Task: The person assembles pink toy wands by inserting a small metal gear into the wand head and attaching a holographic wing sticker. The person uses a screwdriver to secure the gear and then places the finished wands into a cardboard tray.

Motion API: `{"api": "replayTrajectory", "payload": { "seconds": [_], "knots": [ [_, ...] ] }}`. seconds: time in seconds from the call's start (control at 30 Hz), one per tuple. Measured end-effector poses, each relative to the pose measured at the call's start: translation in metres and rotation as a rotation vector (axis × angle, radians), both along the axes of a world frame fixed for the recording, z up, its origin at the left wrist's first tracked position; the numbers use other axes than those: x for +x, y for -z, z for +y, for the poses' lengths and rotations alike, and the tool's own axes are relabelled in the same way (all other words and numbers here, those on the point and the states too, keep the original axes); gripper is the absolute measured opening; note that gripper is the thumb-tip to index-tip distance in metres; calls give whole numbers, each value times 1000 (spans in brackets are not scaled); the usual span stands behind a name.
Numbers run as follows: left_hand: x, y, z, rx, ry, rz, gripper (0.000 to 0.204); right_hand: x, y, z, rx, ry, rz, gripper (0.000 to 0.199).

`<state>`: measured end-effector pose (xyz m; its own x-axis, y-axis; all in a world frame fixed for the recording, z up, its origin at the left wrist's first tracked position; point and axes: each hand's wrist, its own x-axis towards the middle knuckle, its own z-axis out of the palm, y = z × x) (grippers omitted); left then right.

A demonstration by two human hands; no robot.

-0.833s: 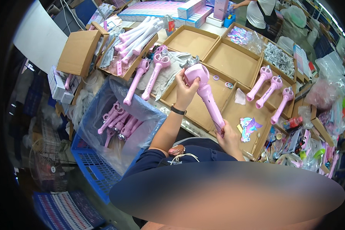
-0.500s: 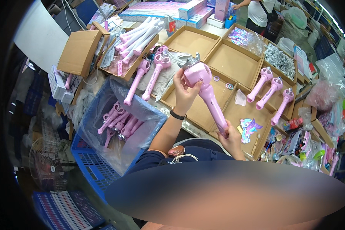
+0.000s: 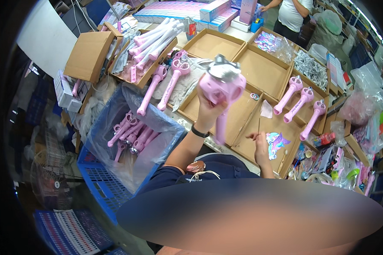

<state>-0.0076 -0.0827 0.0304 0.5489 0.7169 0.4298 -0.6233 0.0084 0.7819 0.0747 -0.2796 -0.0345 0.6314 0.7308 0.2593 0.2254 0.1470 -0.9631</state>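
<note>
Here, the left hand wraps a pink wand; to its right, the right hand curls, its hold unclear.

It's a head-worn fisheye cam, pretty close in, staring down past the shirt at left hand, right hand and cardboard trays.

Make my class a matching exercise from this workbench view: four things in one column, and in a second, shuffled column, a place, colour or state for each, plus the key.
Column one
1. Raised pink wand
2. Fish-tail cutout
3. Plastic crate
4. Heap of small parts

Column two
A. Silver-grey
B. Blue, with a clear liner
C. Gripped by the left hand
D. Just right of the right hand

Pairs: 1-C, 2-D, 3-B, 4-A
</note>
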Motion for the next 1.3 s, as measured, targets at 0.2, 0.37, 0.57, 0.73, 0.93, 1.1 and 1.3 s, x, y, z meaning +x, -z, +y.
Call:
{"api": "replayTrajectory", "payload": {
  "seconds": [0.2,0.37,0.57,0.73,0.93,1.1,1.3],
  "knots": [
    [-9,1,-6,706,-318,380,95,-6,-48,-3,-11,232,-483,12],
    [-9,4,-9,686,-384,309,88,-9,-76,0,24,305,-606,19],
    [-14,-7,-13,866,-470,357,86,-11,-83,1,-35,309,-691,19],
    [-16,-12,-24,920,-478,413,85,-11,-79,3,11,277,-574,16],
    [-19,-7,-32,912,-457,444,84,-6,-76,-5,-26,-268,700,32],
    [-22,1,-31,986,-477,442,85,-6,-65,-10,-2,-386,859,32],
    [-24,24,-22,1024,-407,416,84,-2,-40,-10,30,-680,1543,33]
  ]
}}
